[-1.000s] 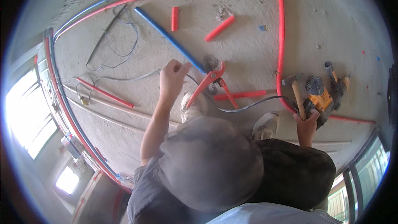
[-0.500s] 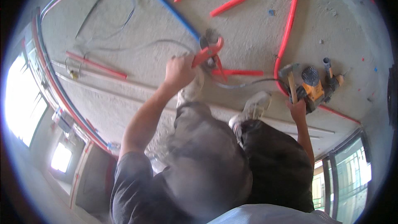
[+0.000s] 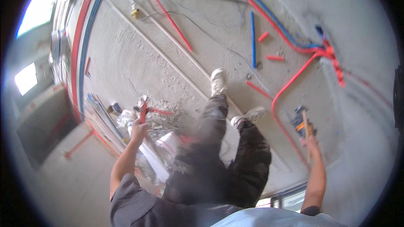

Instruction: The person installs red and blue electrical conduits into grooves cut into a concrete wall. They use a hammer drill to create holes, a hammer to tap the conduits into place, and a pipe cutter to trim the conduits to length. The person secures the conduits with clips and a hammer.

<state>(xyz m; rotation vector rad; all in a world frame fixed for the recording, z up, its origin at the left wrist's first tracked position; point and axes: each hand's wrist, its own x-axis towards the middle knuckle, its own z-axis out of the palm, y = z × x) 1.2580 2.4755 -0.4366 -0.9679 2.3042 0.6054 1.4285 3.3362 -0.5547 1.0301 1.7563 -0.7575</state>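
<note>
My left hand (image 3: 139, 130) is closed around one handle of a red pipe cutter (image 3: 143, 113). The cutter's handles are spread apart, above grey rubble and wrapped bundles on the floor. At the right, my right hand (image 3: 311, 142) grips the wooden handle of a hammer (image 3: 306, 122), its dark head pointing away from me. Just behind the hammer shows a yellow-and-black power tool (image 3: 299, 129), partly covered by it; I cannot tell whether my hand touches that tool.
Red and blue conduits (image 3: 290, 38) curve along the floor toward the wall. Loose pieces include a blue pipe (image 3: 253, 40) and a long red pipe (image 3: 172, 23). Thin pale pipes (image 3: 168, 65) lie across by my feet. Rubble (image 3: 162, 115) and a yellow plug connector (image 3: 134, 13) lie leftward.
My view and body have swung left. The pipe cutter in my left hand has moved from above the loose pipes to above the rubble. My right hand still holds the hammer.
</note>
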